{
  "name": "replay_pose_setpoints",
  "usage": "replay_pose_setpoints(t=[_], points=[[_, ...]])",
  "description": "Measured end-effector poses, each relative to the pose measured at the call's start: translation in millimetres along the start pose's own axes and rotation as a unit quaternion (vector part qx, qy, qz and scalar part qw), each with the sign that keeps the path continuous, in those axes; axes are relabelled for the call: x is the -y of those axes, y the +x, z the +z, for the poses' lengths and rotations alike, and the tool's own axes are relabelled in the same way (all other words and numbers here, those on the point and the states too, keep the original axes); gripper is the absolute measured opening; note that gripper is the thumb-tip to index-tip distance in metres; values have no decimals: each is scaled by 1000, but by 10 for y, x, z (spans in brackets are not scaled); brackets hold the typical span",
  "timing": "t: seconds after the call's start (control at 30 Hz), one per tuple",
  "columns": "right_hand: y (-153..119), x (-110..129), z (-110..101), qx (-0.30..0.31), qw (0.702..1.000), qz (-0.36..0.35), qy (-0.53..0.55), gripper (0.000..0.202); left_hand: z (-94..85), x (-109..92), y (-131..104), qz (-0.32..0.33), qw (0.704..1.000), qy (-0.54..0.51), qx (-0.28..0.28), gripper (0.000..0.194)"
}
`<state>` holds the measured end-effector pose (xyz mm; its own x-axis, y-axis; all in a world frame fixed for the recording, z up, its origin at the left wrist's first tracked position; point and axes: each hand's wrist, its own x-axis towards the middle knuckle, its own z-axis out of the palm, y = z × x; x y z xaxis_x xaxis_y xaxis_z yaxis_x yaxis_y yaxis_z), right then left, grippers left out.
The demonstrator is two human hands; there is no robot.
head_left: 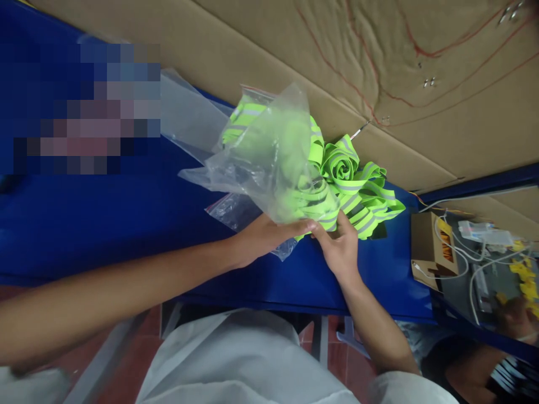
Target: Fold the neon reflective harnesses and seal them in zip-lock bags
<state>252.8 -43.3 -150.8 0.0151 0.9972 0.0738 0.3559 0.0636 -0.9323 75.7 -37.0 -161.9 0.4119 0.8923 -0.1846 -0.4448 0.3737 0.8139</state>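
Observation:
A clear plastic bag [252, 168] is in front of me, with neon-green reflective webbing [314, 202] partly under or inside its film. My left hand [278, 227] is closed on the near edge of the bag, its thumb pointing right. Close beside it, my right hand [342, 244] pinches the rolled webbing at the bag's near right side. The thumbs of both hands almost meet. More coiled reflective webbing [343, 163] lies behind and to the right, some in loose loops. The fingertips under the roll are hidden.
Everything lies on a blue table [160, 219] against a brown cardboard panel [269, 62]. At right stands an open cardboard box [433, 247] with white cables [474, 280] and yellow pieces [524, 275]. Another person's hand [517, 320] shows at the right edge. The upper left is pixelated.

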Motion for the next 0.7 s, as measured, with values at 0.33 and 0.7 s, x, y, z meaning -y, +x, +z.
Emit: replay_pose_setpoints(t=[0.33, 0.7], points=[[34, -39, -172, 93, 993, -67, -37, 40, -87, -94, -6, -2, 998, 63, 1, 60], [-55, -37, 93, 35, 992, 49, 107, 69, 100, 95, -17, 2, 1000, -29, -4, 53]])
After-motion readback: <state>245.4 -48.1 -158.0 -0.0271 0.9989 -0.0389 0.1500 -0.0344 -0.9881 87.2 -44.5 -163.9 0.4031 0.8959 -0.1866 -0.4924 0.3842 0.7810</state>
